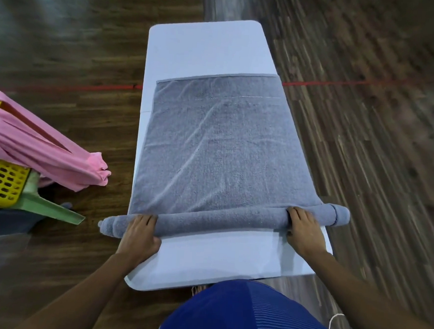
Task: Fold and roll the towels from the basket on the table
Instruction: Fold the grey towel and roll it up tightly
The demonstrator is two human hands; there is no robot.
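A grey towel [219, 144] lies flat along the white table [205, 46]. Its near end is wound into a thick roll [220, 219] that runs across the table and sticks out past both side edges. My left hand [139, 236] grips the roll near its left end, fingers curled over the top. My right hand [304, 230] grips it near the right end in the same way. The yellow basket [1, 181] stands on the floor at the left, with a pink towel [41, 151] draped over it.
A green stool-like stand [53, 209] sits under the basket. Bare white tabletop shows beyond the towel's far edge and between the roll and my body. Wooden floor with a red line [343, 83] surrounds the table.
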